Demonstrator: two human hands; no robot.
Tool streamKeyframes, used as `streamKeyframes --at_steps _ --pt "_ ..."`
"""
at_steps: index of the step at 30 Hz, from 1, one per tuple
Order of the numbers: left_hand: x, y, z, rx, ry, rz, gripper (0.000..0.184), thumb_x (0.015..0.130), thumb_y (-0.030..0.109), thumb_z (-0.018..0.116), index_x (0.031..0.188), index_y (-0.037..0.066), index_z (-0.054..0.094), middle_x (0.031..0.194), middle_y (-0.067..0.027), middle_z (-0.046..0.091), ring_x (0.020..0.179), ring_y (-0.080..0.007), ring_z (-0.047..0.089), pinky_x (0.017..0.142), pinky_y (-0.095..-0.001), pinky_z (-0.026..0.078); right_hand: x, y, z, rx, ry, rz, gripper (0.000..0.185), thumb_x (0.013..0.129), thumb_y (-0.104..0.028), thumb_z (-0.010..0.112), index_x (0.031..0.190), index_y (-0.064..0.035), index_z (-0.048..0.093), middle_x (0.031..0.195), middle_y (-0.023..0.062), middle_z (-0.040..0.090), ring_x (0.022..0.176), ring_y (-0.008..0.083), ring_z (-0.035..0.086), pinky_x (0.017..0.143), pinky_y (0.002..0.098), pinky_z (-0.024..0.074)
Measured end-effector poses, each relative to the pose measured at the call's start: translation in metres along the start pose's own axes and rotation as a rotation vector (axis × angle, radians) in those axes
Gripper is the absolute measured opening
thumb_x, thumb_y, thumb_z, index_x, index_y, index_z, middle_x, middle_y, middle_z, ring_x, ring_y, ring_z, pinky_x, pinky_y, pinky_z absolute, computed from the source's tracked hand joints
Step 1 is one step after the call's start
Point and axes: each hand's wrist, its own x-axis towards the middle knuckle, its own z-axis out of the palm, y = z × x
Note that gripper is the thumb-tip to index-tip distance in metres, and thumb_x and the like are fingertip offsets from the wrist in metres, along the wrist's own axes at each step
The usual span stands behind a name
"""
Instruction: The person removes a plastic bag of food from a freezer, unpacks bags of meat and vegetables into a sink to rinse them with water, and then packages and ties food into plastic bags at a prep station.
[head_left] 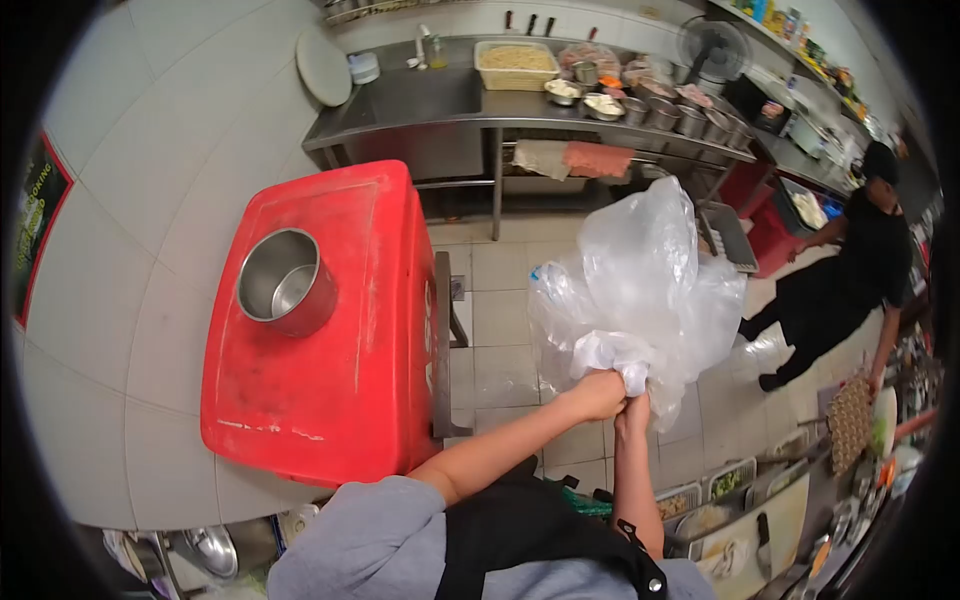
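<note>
Head view: 2 bare hands are closed in fists, touching each other, around the gathered neck of a plastic bag bundle (645, 270). The left hand (598, 395) grips at the white, twisted part; the right hand (632, 412) grips just beside it. The bundle, clear and puffed out, extends forward from both hands, above the tiled floor (500, 320). Left of the hands is a red container (340, 390) bearing white lettering on its near side, too foreshortened to read in full; 1 metal pot (287, 282) stands on top. Farther left, a red-edged sign (38, 230) on the wall shows the word "COOKING"; its remaining text is not legible. Ahead of the hands, a steel table (410, 95) carries a rectangular tub (517, 65), metal containers (662, 113) and 2 bowls (603, 107). Bottle labels on the shelf (800, 50) are too small to read. Right of the hands stands a co-worker (840, 270). Nearer the body, to the right, a knife (764, 545) lies on a cutting board (785, 520).
</note>
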Motion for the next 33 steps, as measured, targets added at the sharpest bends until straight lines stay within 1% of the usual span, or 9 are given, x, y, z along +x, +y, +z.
streamKeyframes --at_steps 1,3,6,13,16,21,22,27,33 --pt "0.007 -0.009 -0.008 0.029 0.015 -0.078 0.025 0.073 0.014 0.059 0.094 0.0 0.059 0.089 -0.0206 0.061 0.087 -0.0351 0.059 0.074 -0.0435 0.048 0.021 0.002 0.009 0.011 -0.12 0.015 0.036 0.089 -0.027 0.053 0.116 -0.0034 0.052 0.112 0.0094 0.058 0.102 0.0196 0.056 0.086 0.0335 0.0456" --pt "0.017 -0.024 -0.024 0.053 0.057 -0.183 0.027 0.074 0.014 0.059 0.096 0.0 0.057 0.091 -0.0206 0.061 0.09 -0.0347 0.059 0.075 -0.0435 0.048 0.06 0.012 0.03 -0.017 -0.168 0.071 0.036 0.089 -0.027 0.053 0.116 -0.0032 0.052 0.111 0.0092 0.058 0.102 0.0198 0.056 0.086 0.0337 0.0457" --pt "0.025 -0.06 -0.049 0.315 0.243 -0.195 0.041 0.078 0.014 0.058 0.117 0.004 0.05 0.112 -0.0163 0.055 0.105 -0.0311 0.053 0.079 -0.0435 0.048 0.107 0.026 0.076 -0.055 -0.204 0.159 0.036 0.088 -0.028 0.054 0.115 -0.0039 0.052 0.11 0.0083 0.059 0.1 0.0197 0.057 0.085 0.0336 0.0464" --pt "0.046 -0.117 -0.136 0.166 0.339 -0.259 0.041 0.078 0.006 0.054 0.118 0.01 0.053 0.115 -0.0139 0.054 0.107 -0.0297 0.052 0.089 -0.0408 0.043 0.189 0.049 0.161 -0.171 -0.332 0.261 0.042 0.087 -0.033 0.055 0.12 -0.0073 0.05 0.117 0.0063 0.055 0.107 0.021 0.053 0.09 0.0366 0.0438" --pt "0.065 -0.153 -0.159 0.214 0.553 -0.162 0.043 0.078 0.005 0.054 0.12 0.011 0.053 0.121 -0.014 0.052 0.109 -0.0292 0.051 0.093 -0.0397 0.04 0.236 0.044 0.179 -0.223 -0.359 0.307 0.045 0.088 -0.036 0.055 0.123 -0.0079 0.048 0.119 0.0059 0.055 0.108 0.0212 0.052 0.091 0.0377 0.0427" --pt "0.102 -0.2 -0.201 0.315 0.483 -0.192 0.044 0.077 0.004 0.055 0.121 0.01 0.053 0.127 -0.0137 0.047 0.116 -0.0292 0.046 0.096 -0.0398 0.039 0.294 0.035 0.218 -0.291 -0.393 0.414 0.048 0.088 -0.034 0.054 0.126 -0.0068 0.046 0.121 0.0086 0.054 0.11 0.0226 0.052 0.092 0.0377 0.0426" --pt "0.104 -0.206 -0.208 0.32 0.482 -0.211 0.044 0.077 0.004 0.055 0.121 0.01 0.053 0.127 -0.0137 0.047 0.116 -0.0292 0.046 0.096 -0.0398 0.039 0.311 0.043 0.222 -0.299 -0.431 0.416 0.049 0.088 -0.04 0.053 0.125 -0.0079 0.047 0.121 0.0076 0.054 0.109 0.0233 0.053 0.089 0.0401 0.046" --pt "0.113 -0.238 -0.251 0.292 0.449 -0.186 0.045 0.076 0.001 0.053 0.12 0.009 0.053 0.131 -0.013 0.044 0.117 -0.0296 0.045 0.097 -0.0392 0.037 0.379 0.08 0.284 -0.26 -0.597 0.558 0.049 0.089 -0.039 0.052 0.126 -0.0084 0.045 0.123 0.0094 0.052 0.109 0.0247 0.053 0.089 0.0405 0.0464" --pt "0.098 -0.294 -0.286 0.281 0.626 -0.476 0.047 0.074 -0.001 0.051 0.12 0.007 0.052 0.13 -0.0156 0.044 0.119 -0.0326 0.042 0.1 -0.0398 0.034 0.422 0.126 0.432 -0.373 -0.859 0.79 0.049 0.089 -0.038 0.05 0.127 -0.0082 0.043 0.124 0.0096 0.051 0.11 0.0254 0.052 0.091 0.0414 0.0457"
